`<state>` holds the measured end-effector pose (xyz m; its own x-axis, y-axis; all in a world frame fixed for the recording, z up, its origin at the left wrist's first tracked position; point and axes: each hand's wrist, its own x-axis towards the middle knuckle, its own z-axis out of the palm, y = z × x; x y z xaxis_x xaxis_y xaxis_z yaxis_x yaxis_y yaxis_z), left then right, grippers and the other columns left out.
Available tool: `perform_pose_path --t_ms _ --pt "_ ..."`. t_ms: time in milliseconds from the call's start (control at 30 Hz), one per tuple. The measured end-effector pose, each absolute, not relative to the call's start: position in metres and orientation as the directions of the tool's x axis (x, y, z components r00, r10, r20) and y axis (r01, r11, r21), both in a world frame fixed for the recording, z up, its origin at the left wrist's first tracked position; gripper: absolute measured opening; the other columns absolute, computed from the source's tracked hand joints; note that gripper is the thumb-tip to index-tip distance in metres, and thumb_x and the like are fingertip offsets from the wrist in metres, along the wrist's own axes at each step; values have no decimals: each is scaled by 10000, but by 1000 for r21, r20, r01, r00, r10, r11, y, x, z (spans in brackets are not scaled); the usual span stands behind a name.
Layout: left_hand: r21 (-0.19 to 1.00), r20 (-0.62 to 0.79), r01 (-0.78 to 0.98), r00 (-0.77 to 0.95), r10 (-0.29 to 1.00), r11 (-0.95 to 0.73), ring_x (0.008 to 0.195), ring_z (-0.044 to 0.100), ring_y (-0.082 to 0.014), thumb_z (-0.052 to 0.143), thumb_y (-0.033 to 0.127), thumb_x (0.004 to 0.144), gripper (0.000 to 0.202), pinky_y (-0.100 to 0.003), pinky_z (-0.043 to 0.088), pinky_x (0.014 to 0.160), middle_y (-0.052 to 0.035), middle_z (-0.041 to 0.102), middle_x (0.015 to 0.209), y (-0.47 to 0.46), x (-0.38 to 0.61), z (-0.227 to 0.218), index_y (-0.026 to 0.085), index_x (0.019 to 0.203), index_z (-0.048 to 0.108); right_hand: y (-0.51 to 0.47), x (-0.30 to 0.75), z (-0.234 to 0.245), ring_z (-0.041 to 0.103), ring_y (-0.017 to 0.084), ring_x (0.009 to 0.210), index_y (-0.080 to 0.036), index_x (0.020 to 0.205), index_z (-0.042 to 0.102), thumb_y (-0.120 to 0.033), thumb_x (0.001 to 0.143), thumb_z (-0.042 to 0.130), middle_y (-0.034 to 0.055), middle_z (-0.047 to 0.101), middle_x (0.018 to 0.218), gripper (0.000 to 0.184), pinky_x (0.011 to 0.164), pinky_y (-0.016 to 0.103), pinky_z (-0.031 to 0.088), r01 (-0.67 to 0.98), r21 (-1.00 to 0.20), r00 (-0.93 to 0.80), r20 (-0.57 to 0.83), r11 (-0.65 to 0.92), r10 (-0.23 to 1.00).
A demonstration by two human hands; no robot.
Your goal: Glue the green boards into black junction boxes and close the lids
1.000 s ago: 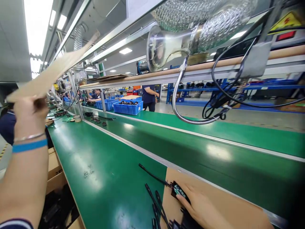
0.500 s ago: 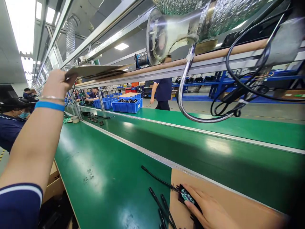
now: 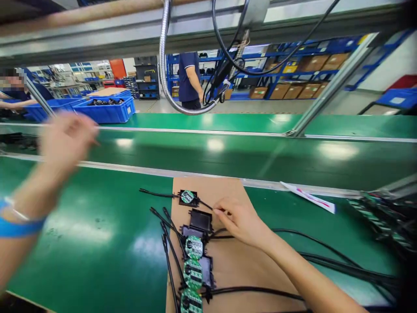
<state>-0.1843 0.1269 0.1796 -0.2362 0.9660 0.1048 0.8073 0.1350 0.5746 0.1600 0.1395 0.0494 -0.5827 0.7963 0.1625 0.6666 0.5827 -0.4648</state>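
Note:
My right hand [image 3: 239, 219] rests on a brown cardboard sheet [image 3: 237, 261] on the green bench, its fingers pinched on a thin black cable [image 3: 208, 205] that runs to the farthest black box with a round green circuit board [image 3: 188, 197]. A row of several more black boxes with green boards [image 3: 194, 261] and black cables lies along the sheet's left edge. My left hand [image 3: 65, 141] hangs in the air over the bench at the left, smeared by motion, with nothing visible in it. A blue band is on its wrist.
A green conveyor belt [image 3: 228, 152] runs behind the bench. Blue bins [image 3: 107, 108] stand at the back left. A flexible metal hose [image 3: 166, 65] hangs from the overhead rack. A person in dark blue [image 3: 190, 80] stands behind. A paper strip [image 3: 309, 198] and cable bundles lie at right.
My left hand let go of the cardboard sheet up on the overhead shelf and came down empty. My view dropped to the bench. My right hand moved from the box to its cable.

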Motion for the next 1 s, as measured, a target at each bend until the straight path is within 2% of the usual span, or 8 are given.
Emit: perform_pose_path --t_ms 133,233,333,433,567,700,833,1000 --pt "554 160 778 251 955 -297 964 592 -165 581 163 865 109 -319 449 901 -8 688 964 104 -116 66 208 901 673 131 151 39 552 211 790 -162 764 581 -197 902 399 71 604 771 232 743 360 444 684 -442 -606 100 581 789" --pt "555 128 705 452 883 -441 957 583 -191 604 239 851 107 -347 410 886 -11 675 987 94 -91 24 221 943 654 122 151 35 533 210 818 -163 797 585 -216 908 429 66 595 796 199 756 356 431 666 -457 -634 70 589 771" --pt "570 97 643 565 820 -511 925 576 -197 577 336 883 219 -373 362 891 -14 652 966 89 -92 16 224 1070 592 105 151 35 498 224 957 -177 1003 610 -283 913 499 73 595 949 178 850 380 413 569 -514 -724 57 642 687" --pt "574 48 639 598 800 -512 863 563 -199 549 354 904 274 -362 364 859 -16 632 895 88 -102 19 209 1136 540 92 145 35 461 238 981 -205 1080 618 -335 894 565 73 561 973 234 885 416 392 498 -553 -770 72 668 633" --pt "570 -37 661 613 789 -488 833 571 -195 531 300 908 260 -311 409 788 -15 634 893 85 -108 21 219 1155 529 85 139 32 482 185 826 -179 863 566 -227 812 616 39 504 877 86 737 324 426 509 -640 -721 47 575 691" --pt "572 -68 641 658 749 -511 887 593 -190 574 234 862 175 -273 437 779 -23 641 963 78 -108 23 215 1036 585 77 140 25 475 139 695 -192 793 478 -135 800 525 20 508 839 74 610 260 386 480 -649 -717 97 590 690" --pt "605 -29 637 617 786 -478 798 616 -168 494 263 935 155 -254 451 721 -8 666 855 84 -106 32 206 910 636 89 149 30 526 145 697 -208 846 506 -287 889 535 -1 569 785 94 636 265 406 534 -669 -646 72 517 760" --pt "466 49 756 497 867 -460 963 628 -190 448 250 962 267 -295 482 837 -12 686 1038 113 -92 27 272 1163 623 127 163 26 583 179 789 -204 949 510 -362 893 526 27 627 891 168 707 306 444 680 -639 -446 30 360 895"
